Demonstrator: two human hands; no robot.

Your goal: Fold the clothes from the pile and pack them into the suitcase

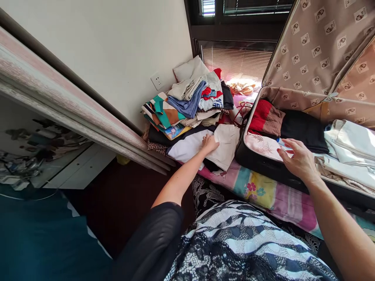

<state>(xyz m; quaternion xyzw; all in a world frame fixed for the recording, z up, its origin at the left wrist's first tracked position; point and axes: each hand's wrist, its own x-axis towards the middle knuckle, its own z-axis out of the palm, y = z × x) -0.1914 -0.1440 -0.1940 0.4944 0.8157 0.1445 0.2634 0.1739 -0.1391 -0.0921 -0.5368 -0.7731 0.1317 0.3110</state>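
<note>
- Black fabric suitcase (247,158), three o'clock: open, seemingly part-filled.
- Multicoloured fabric clothes heap (187,103), twelve o'clock: mostly folded, outside.
- Beige rectangular cloth garment (226,150), three o'clock, near centre: folded, also outside.
- Left hand (209,144) at its edge, grip unclear; right hand (301,158) apart, fingers spread, above suitcase's rim.

Left hand (210,143) touches white cloth (187,146); right hand (299,159) above suitcase (271,171) (lid (315,43) raised).

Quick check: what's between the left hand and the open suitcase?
In the head view, a folded beige cloth lies between the left hand and the near black side of the suitcase.
</note>
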